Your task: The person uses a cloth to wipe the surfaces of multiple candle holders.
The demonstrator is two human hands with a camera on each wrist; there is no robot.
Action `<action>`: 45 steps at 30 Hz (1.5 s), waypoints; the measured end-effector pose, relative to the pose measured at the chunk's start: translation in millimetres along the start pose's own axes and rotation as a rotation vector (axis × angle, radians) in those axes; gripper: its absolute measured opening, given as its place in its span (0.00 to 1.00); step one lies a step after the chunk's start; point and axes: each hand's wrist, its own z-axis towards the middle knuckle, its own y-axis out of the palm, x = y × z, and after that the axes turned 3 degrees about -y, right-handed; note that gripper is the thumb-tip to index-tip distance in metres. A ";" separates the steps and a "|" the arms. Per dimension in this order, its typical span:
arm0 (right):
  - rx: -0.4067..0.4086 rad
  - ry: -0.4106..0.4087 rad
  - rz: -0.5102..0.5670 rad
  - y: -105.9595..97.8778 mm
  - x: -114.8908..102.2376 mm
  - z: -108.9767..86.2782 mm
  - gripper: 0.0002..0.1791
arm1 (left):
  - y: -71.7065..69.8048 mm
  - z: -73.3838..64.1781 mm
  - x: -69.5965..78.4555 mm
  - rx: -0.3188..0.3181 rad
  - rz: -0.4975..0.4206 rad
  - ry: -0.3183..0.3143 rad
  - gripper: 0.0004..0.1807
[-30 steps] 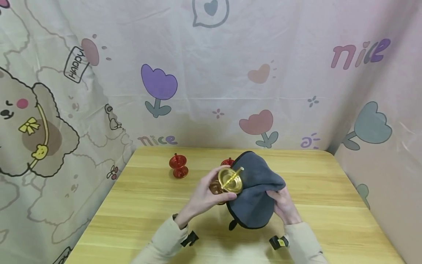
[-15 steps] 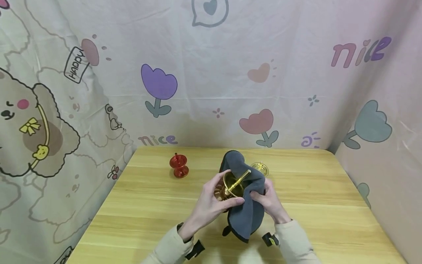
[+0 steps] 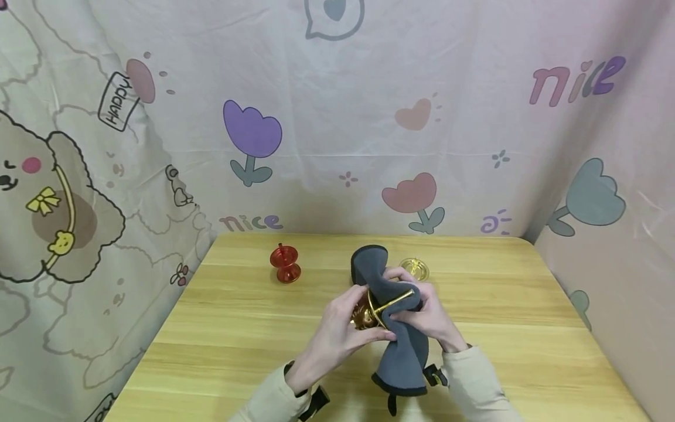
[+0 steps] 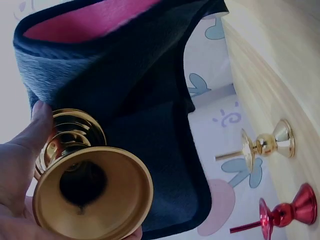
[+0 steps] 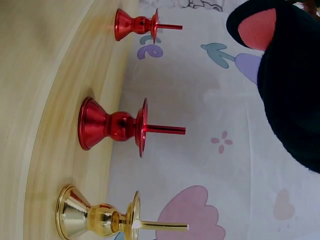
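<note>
The left hand (image 3: 337, 328) grips the gold candlestick (image 3: 362, 316) by its dish, tilted above the wooden table (image 3: 237, 351); the right hand (image 3: 431, 310) pinches the dark grey cloth (image 3: 403, 366) in a fold at the dish's open side, beside the spike (image 3: 394, 302). For what looks like wiping, a firm rim grip and light pressure around the spike's foot should serve best; loose cloth is better steered clear of the second gold candlestick (image 3: 415, 268).

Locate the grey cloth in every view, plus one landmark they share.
Head: grey cloth right of centre, in right hand.
Left wrist: grey cloth left and centre, behind held gold holder.
Right wrist: grey cloth upper right, nearly black.
Shared landmark: standing gold holder (head: beyond right hand; left wrist: right; right wrist: lower left).
</note>
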 end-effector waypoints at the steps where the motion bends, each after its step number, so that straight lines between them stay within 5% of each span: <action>1: -0.002 -0.017 -0.005 0.6 0.3 0.9 0.23 | 0.0 0.0 0.0 -0.002 -0.007 0.001 0.35; 11: 0.034 -0.054 -0.087 1.6 1.1 1.1 0.21 | -1.0 2.7 1.6 -0.082 -0.084 -0.066 0.35; 15: 0.088 -0.082 -0.101 1.3 2.0 -1.4 0.16 | 2.6 2.3 -2.1 -0.054 -0.084 -0.049 0.37; 18: 0.168 -0.068 -0.127 -1.8 1.8 -5.3 0.12 | 5.0 -1.7 -9.0 0.004 0.035 0.044 0.46; 21: 0.229 -0.012 -0.139 -6.4 -0.2 -9.4 0.11 | 4.3 -7.5 -17.0 0.037 0.256 0.172 0.55; 26: 0.203 0.092 -0.167 -10.7 -3.5 -11.7 0.15 | 0.8 -11.2 -23.7 -0.015 0.502 0.298 0.57; 32: 0.184 0.126 -0.129 -12.5 -5.0 -12.7 0.18 | -4.0 -11.5 -27.8 -0.094 0.421 0.309 0.51; 39: 0.262 0.180 -0.032 -15.2 -9.2 -16.0 0.20 | -8.1 -8.2 -35.7 -0.153 0.312 0.310 0.49; 45: 0.088 0.205 -0.106 -15.0 -2.1 -18.1 0.28 | -11.6 -7.7 -40.7 -0.186 0.264 0.307 0.49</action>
